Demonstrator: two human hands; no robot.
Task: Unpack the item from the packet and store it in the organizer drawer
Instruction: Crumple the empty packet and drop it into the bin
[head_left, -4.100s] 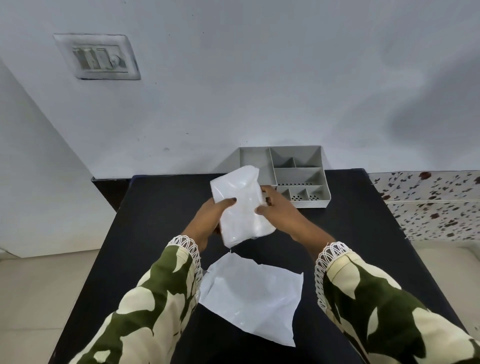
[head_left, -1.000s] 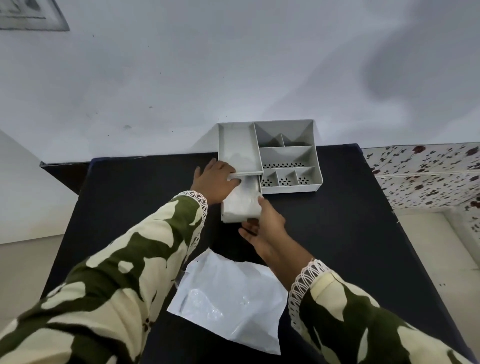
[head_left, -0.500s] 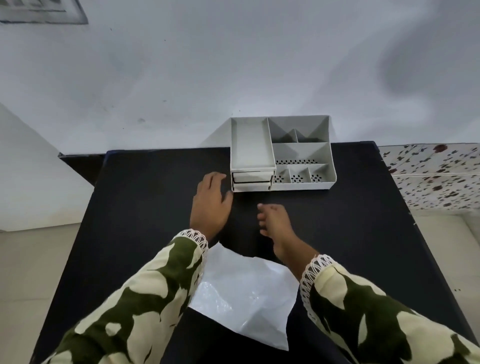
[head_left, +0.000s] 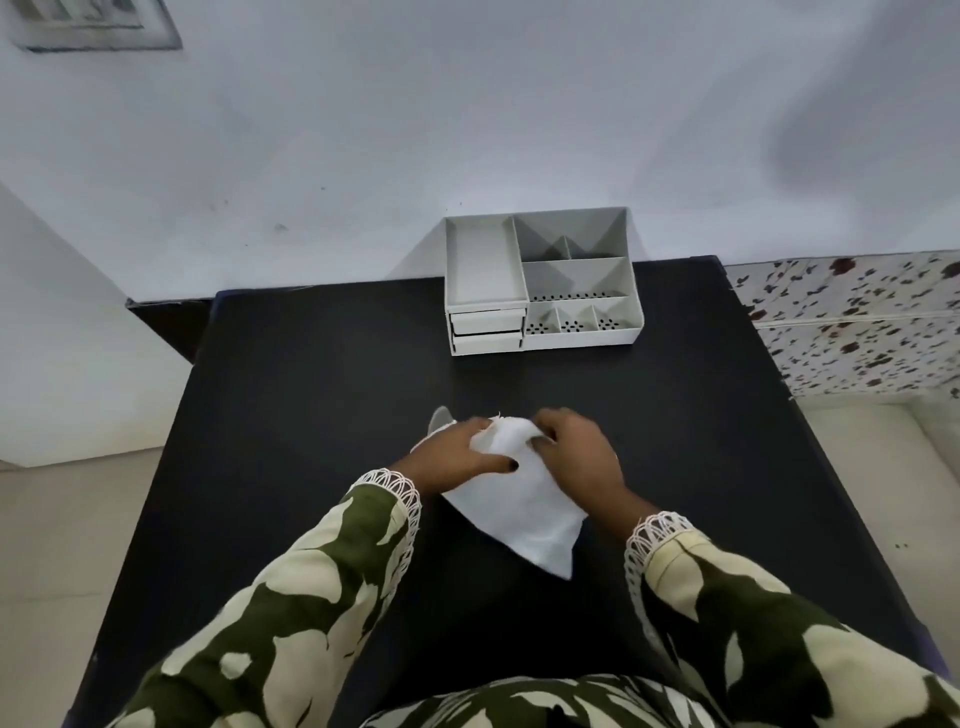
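Note:
The white plastic packet (head_left: 524, 512) lies in the middle of the black table (head_left: 311, 389), crumpled at its far end. My left hand (head_left: 457, 452) grips its left upper edge and my right hand (head_left: 576, 452) grips its right upper edge, bunching the top together. The grey organizer (head_left: 540, 280) stands at the table's far edge against the wall. Its two small drawers (head_left: 487, 330) at the front left are pushed in. The unpacked item is not visible.
A white wall rises behind the table, with a switch plate (head_left: 93, 23) at top left. A speckled tiled ledge (head_left: 852, 322) lies to the right of the table. Pale floor shows on the left.
The drawer with the item was pushed shut about a second ago. Both hands have since drawn back from the organizer and taken hold of the packet, bunching its top.

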